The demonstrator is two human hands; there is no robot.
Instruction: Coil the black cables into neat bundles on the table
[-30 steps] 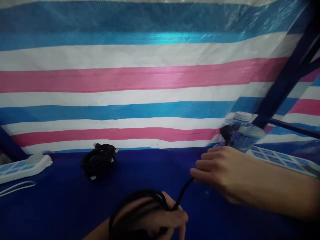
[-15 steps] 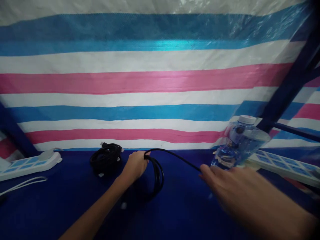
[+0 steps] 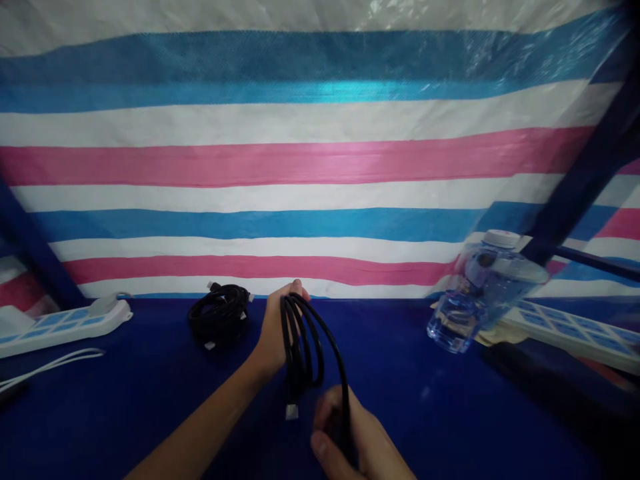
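Swung in from near the bottle (image 3: pixel 456 321), the right hand (image 3: pixel 357 430) curls its fingers round the black cable (image 3: pixel 343 373), adding a loop to those clasped in the left hand (image 3: pixel 276 321).

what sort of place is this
Probably a makeshift work booth or stall: striped plastic sheeting forms the backdrop, with dark blue frame bars and white power strips toward either side.

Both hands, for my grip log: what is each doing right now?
Left hand: closed, holding the looped black cable.
Right hand: closed, holding a length of the same cable.
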